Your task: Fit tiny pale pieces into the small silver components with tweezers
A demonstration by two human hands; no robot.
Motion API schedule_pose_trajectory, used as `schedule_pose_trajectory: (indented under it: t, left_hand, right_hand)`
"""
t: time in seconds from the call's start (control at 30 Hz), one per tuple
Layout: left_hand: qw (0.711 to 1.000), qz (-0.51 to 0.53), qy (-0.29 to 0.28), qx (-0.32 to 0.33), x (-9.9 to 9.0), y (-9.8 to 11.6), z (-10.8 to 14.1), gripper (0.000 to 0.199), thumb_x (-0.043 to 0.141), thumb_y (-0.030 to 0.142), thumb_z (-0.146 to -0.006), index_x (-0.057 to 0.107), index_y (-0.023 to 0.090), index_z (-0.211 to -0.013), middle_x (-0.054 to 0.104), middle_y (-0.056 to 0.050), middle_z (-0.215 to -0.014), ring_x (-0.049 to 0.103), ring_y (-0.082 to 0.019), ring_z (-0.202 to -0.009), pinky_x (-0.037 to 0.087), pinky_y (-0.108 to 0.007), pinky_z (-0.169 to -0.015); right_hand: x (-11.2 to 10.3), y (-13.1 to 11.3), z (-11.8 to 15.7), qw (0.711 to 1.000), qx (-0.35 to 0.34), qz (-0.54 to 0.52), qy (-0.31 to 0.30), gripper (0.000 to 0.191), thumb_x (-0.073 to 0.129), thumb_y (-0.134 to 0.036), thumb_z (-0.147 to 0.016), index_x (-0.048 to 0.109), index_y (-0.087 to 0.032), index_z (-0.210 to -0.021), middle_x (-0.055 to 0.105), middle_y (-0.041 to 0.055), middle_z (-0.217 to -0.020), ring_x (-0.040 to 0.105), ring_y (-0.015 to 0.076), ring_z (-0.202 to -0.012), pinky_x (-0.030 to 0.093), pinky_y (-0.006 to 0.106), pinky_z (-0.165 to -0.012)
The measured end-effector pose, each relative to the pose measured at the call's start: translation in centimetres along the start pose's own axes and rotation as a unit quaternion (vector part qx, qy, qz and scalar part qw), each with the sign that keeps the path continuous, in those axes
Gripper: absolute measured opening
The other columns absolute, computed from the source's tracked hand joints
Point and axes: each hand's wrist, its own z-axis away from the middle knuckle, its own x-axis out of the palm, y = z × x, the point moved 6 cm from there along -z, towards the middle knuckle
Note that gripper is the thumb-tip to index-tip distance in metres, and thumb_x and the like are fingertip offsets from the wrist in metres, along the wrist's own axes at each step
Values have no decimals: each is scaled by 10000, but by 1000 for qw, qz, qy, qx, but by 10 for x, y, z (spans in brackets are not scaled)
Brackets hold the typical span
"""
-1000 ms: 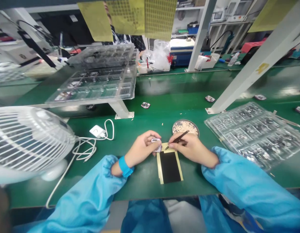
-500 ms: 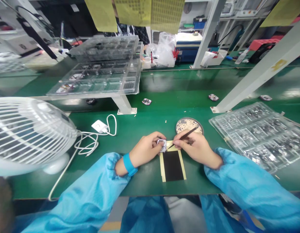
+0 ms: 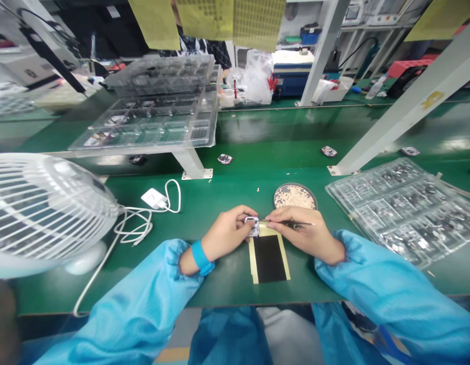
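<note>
Between the thumb and fingers of my left hand (image 3: 231, 230) is a small white-rimmed device casing (image 3: 252, 226), its open inside facing up. My right hand (image 3: 301, 230) pinches a pair of dark tweezers (image 3: 296, 223), held almost level. Their tip is at the casing's right edge; I cannot tell whether it touches or grips a part. Beneath the hands lies a black pad (image 3: 271, 258) bordered with pale yellow tape. Just behind my right hand sits a round dish (image 3: 295, 195) of many small beige and dark pieces, its front edge partly covered by the hand.
A white fan (image 3: 48, 208) stands at left, its cable and white plug (image 3: 154, 198) beside it. At right lies a clear compartment tray (image 3: 402, 203) of small parts. More clear trays (image 3: 155, 119) rest on a raised shelf. A slanted white post (image 3: 390, 111) rises at right.
The tweezers have swung from a steep slant over the pad to nearly level, their tip now at the casing. My left hand keeps its hold; the view has shifted slightly.
</note>
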Motion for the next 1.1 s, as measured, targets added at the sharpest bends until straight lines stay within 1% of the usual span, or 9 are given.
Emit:
schedule_pose_trajectory:
  t: [0.17,0.33,0.6,0.97,1.1]
  left_hand:
    - [1000,12,0,-2,1,1,1,246,630,351,-904,621,178,-1079,721,-49,-863,704,-186,-699,582,-273,-597]
    - [1000,13,1,0,1,3,1,240,629,349,-907,623,176,-1074,724,-56,-865,706,-184,-702,581,-269,-604]
    - [1000,13,0,4,0,3,1,238,632,350,-906,622,177,-1069,725,-53,-872,707,-187,-719,582,-269,-606]
    - [1000,23,1,1,1,1,0,266,640,361,-903,623,166,-1085,726,-66,-892,707,-191,-722,591,-280,-609]
    - [999,32,4,1,1,2,1,274,661,335,-886,632,159,-1096,727,-82,-934,711,-197,-766,596,-281,-634]
  right_hand:
    - [3,1,0,1000,28,12,-5,64,723,-225,-899,696,-217,-957,742,48,-988,708,190,-916,591,327,-806]
    - [0,-1,0,999,48,6,6,68,726,-216,-893,697,-216,-954,737,49,-957,700,194,-900,581,350,-850]
    - [4,-1,0,999,32,3,-16,99,719,-201,-900,692,-217,-994,730,44,-1006,693,173,-935,586,308,-825]
    - [6,-1,-2,999,25,15,-27,65,689,-249,-930,687,-223,-990,733,56,-1002,692,193,-938,577,347,-838]
    - [3,4,0,998,65,13,-7,91,708,-303,-915,696,-226,-961,734,51,-974,691,199,-909,571,351,-834]
